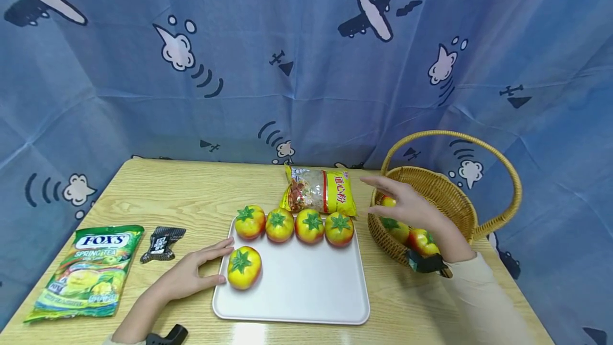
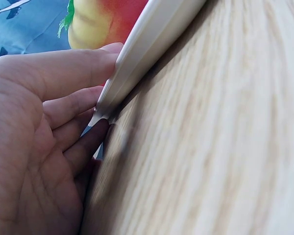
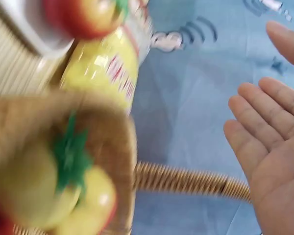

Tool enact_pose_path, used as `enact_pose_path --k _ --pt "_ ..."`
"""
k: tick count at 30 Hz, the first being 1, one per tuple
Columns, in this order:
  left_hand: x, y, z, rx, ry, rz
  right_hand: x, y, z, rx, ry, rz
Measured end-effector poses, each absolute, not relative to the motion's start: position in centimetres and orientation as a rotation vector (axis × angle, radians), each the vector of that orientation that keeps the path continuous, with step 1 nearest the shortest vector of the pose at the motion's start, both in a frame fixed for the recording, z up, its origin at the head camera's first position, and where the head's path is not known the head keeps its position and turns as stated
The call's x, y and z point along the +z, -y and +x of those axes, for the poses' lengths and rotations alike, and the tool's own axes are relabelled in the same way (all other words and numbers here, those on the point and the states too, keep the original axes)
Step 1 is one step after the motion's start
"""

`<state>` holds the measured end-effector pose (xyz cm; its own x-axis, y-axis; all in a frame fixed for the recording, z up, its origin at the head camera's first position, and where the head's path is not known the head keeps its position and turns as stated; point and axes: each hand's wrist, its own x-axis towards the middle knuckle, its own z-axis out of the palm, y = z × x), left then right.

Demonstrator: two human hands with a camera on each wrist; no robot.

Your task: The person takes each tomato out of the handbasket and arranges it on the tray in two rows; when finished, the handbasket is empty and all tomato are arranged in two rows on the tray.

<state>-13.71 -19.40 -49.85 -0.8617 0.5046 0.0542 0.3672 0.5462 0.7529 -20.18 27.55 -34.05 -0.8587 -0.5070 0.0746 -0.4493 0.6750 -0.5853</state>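
My left hand (image 1: 193,272) lies at the left edge of a white tray (image 1: 311,286), its fingertips against the rim (image 2: 132,54) in the left wrist view. Close by these fingers, a yellow-red tomato (image 1: 244,268) with a green star-shaped top sits on the tray. Along the tray's far edge stand several more tomatoes (image 1: 309,226) in a row. Over the left side of a wicker basket (image 1: 450,190) is my right hand (image 1: 412,206), fingers extended and nothing held. Inside the basket lie several tomatoes (image 3: 90,203), partly covered by that hand in the head view.
Behind the tray lies a yellow pasta bag (image 1: 318,190). To the left are a green FOX'S candy bag (image 1: 88,270) and a small black packet (image 1: 162,244). The basket's tall handle (image 1: 514,185) arches up at right. A blue curtain (image 1: 239,68) hangs behind the table.
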Motion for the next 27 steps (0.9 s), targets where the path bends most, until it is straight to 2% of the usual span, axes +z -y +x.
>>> enact_pose_path --k 12,27 --pt "-50.0 19.4 -13.8 1.211 -2.608 0.738 -35.3 -32.7 -22.2 -0.996 -2.708 -0.637" --pt "-49.8 19.4 -13.8 1.209 -2.597 0.717 -36.5 -35.2 -23.5 -0.670 -2.706 -0.624"
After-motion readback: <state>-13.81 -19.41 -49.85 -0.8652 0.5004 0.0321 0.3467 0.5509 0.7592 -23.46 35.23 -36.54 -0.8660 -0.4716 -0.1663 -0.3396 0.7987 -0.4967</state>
